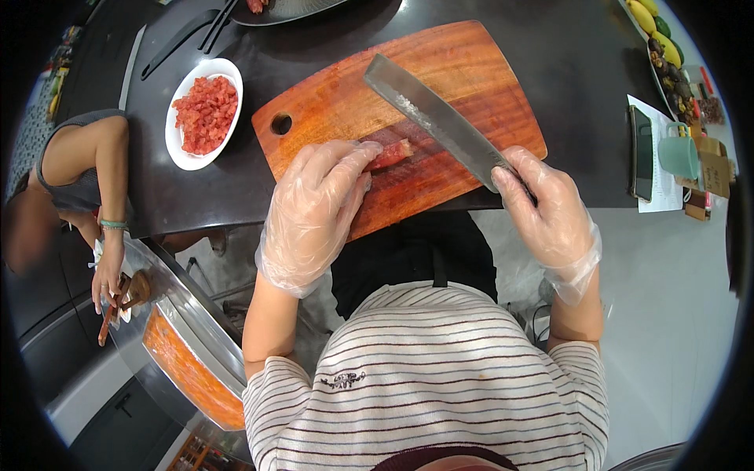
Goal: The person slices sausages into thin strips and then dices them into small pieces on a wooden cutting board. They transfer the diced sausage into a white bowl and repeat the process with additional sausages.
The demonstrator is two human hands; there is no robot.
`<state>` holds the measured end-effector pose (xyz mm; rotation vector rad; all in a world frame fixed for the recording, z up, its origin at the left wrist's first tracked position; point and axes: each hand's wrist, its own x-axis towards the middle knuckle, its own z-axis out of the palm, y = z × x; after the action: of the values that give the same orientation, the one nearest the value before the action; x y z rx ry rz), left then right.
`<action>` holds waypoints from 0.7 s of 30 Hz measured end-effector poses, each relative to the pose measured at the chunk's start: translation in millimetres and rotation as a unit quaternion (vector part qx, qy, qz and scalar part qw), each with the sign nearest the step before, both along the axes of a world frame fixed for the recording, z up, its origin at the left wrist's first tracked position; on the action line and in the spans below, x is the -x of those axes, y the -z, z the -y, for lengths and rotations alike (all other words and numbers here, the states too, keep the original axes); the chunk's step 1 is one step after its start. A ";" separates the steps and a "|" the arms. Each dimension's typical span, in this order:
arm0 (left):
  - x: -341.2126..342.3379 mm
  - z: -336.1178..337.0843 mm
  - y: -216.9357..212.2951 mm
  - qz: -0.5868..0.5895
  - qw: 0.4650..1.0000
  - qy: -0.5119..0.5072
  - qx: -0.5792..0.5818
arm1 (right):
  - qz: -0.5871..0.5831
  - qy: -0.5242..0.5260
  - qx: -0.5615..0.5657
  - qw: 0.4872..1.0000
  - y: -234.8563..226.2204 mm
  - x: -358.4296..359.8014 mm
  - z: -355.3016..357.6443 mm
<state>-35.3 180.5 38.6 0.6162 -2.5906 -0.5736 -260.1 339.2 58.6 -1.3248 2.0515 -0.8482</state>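
Observation:
Both my hands wear clear plastic gloves. My left hand (314,212) presses its fingertips on a strip of red meat (393,153) lying on a wooden cutting board (345,94). My right hand (546,212) grips the handle of a broad cleaver (428,114), whose blade lies tilted over the board just beyond the meat strip. The board rests on a dark countertop (573,86).
A white oval dish of diced red meat (204,114) sits left of the board. Dark utensils (184,35) lie at the back left. At right are a phone (641,153), a green mug (679,155) and a tray of fruit (664,43). Another person (86,180) works at lower left.

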 end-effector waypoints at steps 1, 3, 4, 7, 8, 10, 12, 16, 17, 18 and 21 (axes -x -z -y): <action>-0.3 1.4 1.0 0.004 1.000 0.000 0.002 | 0.001 0.000 0.010 1.000 2.2 0.3 0.0; -2.1 4.7 2.5 0.009 1.000 0.008 0.013 | 0.005 -0.002 0.015 1.000 4.4 -0.7 1.9; 0.1 7.2 4.3 0.008 1.000 0.019 0.021 | 0.007 -0.001 0.007 1.000 3.3 -1.9 1.4; 3.1 11.5 4.4 -0.005 0.998 0.024 0.062 | -0.008 -0.006 -0.001 1.000 0.3 -6.1 4.9; 5.1 10.6 7.3 -0.017 0.997 0.025 0.075 | -0.022 -0.004 -0.004 1.000 -0.6 -6.4 4.0; 0.3 5.2 11.2 -0.037 0.996 0.004 0.084 | -0.049 -0.013 -0.019 0.999 2.0 -8.4 7.0; -0.8 -1.0 19.8 -0.050 0.995 -0.009 0.081 | -0.082 -0.018 -0.028 0.996 4.1 -10.6 5.8; 0.9 -5.3 24.7 -0.075 0.994 -0.015 0.084 | -0.159 -0.057 -0.015 0.986 1.8 -19.1 12.4; 2.9 -5.2 26.3 -0.086 0.991 -0.017 0.099 | -0.169 -0.071 -0.007 0.983 2.6 -19.4 13.6; 3.4 -5.4 27.4 -0.083 0.991 -0.008 0.108 | -0.179 -0.085 0.000 0.980 3.0 -19.7 13.8; 0.8 -7.5 31.0 -0.072 0.987 0.014 0.143 | -0.185 -0.093 -0.021 0.978 -2.4 -22.4 13.5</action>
<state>-36.1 188.1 7.6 0.4274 -2.4845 -0.2375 -237.7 325.7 61.0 -1.7236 2.1566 -0.5008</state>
